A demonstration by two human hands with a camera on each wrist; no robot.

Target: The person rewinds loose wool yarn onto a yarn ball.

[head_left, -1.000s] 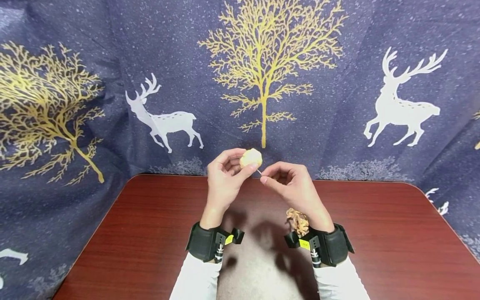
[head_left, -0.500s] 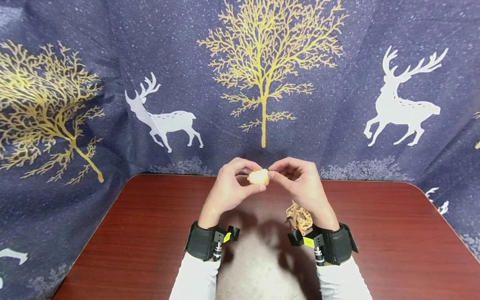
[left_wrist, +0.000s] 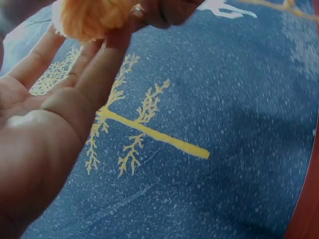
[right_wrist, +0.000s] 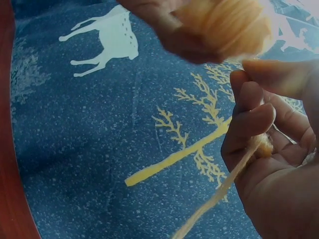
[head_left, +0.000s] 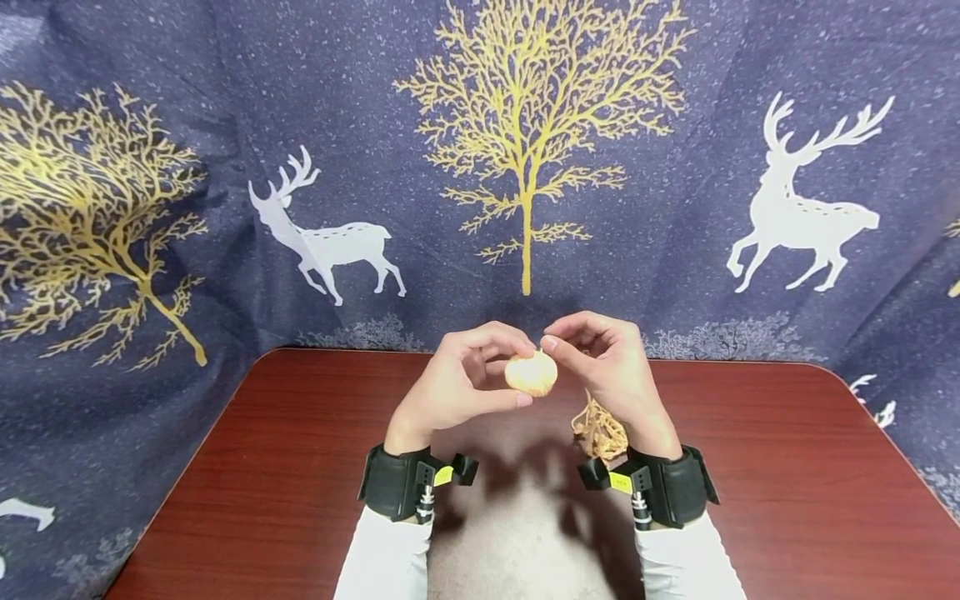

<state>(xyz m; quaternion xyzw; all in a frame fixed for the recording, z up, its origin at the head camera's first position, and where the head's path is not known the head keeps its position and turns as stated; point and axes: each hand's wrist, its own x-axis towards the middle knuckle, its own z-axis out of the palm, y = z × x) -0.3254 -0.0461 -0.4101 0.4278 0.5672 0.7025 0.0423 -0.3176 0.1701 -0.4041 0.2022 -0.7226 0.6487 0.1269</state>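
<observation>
A small ball of pale yellow-orange yarn (head_left: 531, 375) is held up over the table between the thumb and fingers of my left hand (head_left: 467, 379). In the left wrist view the wound ball (left_wrist: 94, 19) sits at the fingertips. My right hand (head_left: 609, 360) is just to its right, thumb and index finger pinched together close by the ball. A yarn strand (right_wrist: 212, 201) passes through the curled fingers of that hand and trails downward in the right wrist view. On the table below the right hand lies a loose tangle of the same yarn (head_left: 600, 429).
The reddish-brown table (head_left: 300, 442) has a pale, brightly lit area (head_left: 510, 542) at the front middle. Behind its far edge hangs a dark blue cloth (head_left: 465, 208) with gold trees and white deer. Both wrists wear black camera straps (head_left: 393, 483).
The yarn ball has come down and to the right in the left hand and turned in the fingers. My right hand has shifted slightly right, and more of the tangle shows beside its wrist.
</observation>
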